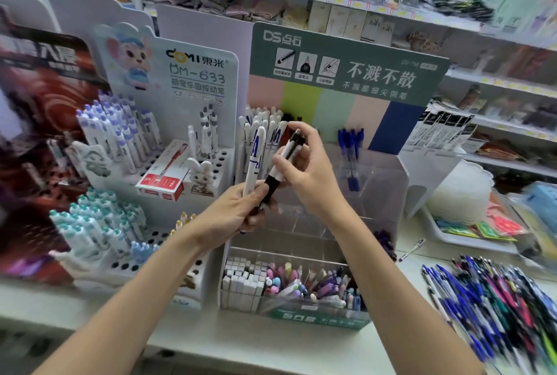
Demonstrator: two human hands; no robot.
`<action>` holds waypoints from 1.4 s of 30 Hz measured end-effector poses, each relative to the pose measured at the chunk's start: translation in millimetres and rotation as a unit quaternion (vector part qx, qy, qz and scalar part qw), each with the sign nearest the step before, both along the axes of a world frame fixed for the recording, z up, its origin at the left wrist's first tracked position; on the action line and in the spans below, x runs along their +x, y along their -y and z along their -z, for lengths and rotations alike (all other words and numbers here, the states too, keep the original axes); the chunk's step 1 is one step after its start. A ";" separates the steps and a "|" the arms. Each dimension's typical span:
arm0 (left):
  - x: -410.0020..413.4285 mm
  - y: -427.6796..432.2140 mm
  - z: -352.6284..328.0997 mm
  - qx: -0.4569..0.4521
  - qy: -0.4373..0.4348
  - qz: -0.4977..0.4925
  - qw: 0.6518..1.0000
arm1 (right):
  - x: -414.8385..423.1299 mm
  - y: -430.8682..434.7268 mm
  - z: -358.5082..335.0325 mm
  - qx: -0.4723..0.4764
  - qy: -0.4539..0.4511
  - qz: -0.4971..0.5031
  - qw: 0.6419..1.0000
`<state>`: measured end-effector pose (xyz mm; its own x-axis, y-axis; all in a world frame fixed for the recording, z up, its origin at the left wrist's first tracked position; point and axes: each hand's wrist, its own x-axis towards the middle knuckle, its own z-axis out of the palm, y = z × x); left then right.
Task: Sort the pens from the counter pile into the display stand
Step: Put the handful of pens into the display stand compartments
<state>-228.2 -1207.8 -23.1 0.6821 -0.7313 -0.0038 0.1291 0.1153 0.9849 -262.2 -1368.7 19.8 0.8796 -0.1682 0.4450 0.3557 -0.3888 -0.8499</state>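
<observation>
My left hand [238,212] grips a white pen with blue lettering [254,160] by its lower end, held upright. My right hand [310,172] pinches a black-and-white pen [283,163], whose black tip end also rests against my left fingers. Both hands hover in front of the clear tiered display stand [388,181] under the green DS sign. Its back row holds white pens [265,121] on the left and blue pens [351,145] further right. The counter pile of mixed blue, black and pink pens [494,302] lies at the lower right.
A white DOMI stand [223,163] with purple-capped pens and a red box [162,178] stands to the left. A teal-capped pen rack [99,233] sits below it. A front box [289,287] holds erasers and pastel pens. A loose pen [411,249] lies near a white tray [452,239].
</observation>
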 end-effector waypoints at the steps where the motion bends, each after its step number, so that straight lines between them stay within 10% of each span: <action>1: 1.2 -6.9 3.0 0.018 0.011 -0.026 0.999 | 0.1 -0.3 0.1 0.020 0.019 0.028 0.999; 14: 1.6 -53.8 22.9 -0.043 -0.052 -0.115 0.991 | 26.1 -10.7 53.1 -0.162 0.106 0.140 0.971; 26: 4.4 -50.6 24.2 -0.025 -0.027 -0.141 0.989 | 46.4 -37.9 71.7 -0.333 -0.123 0.043 0.934; 34: 6.3 -50.2 18.8 -0.018 -0.018 -0.145 0.989 | 39.6 -32.9 59.8 -0.220 0.085 0.071 0.969; 42: 10.8 -14.0 3.7 -0.013 0.020 -0.123 0.992 | 10.2 71.3 -42.3 -0.173 0.236 0.254 0.922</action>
<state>-217.5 -1193.8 -26.9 0.8395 -0.5417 0.0426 0.0555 0.1634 0.9850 -252.1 -1440.0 62.1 0.4202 -0.2807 0.8629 0.3513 -0.8265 -0.4399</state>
